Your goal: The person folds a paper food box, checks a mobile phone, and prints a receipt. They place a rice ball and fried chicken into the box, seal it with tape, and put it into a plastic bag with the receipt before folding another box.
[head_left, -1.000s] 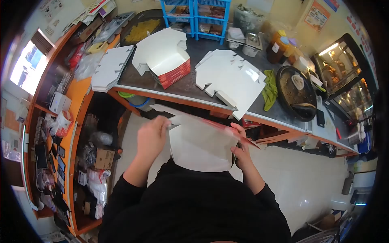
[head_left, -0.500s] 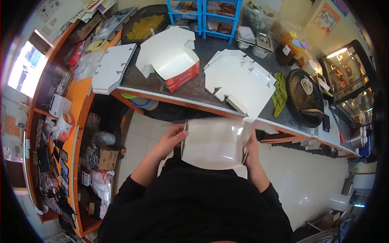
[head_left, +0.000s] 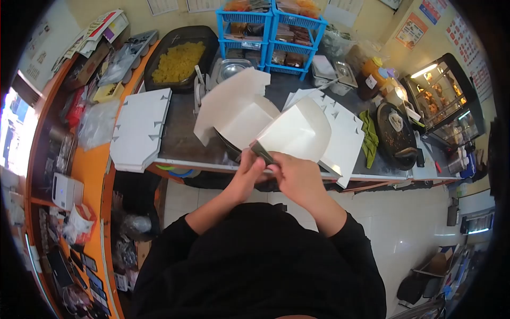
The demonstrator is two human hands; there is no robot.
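A white cardboard food box, partly folded with raised sides, is tilted in front of me above the counter's front edge. At its near corner, my left hand pinches the folded edge. My right hand is closed on the same corner from the right, its fingers partly hidden. Just behind and to the left, a stack of folded boxes stands on the counter, partly covered by the held box. Flat white box blanks lie to the right, and another pile of blanks lies at the left.
Yellow food fills a dark tray at the back left. Blue basket racks stand at the back. Rightward are a green cloth, a black pan and a lit glass display case. An orange shelf runs along the left.
The held box has moved up and turned, from in front of my body to over the counter edge. My hands, earlier on opposite sides, are now together at one corner.
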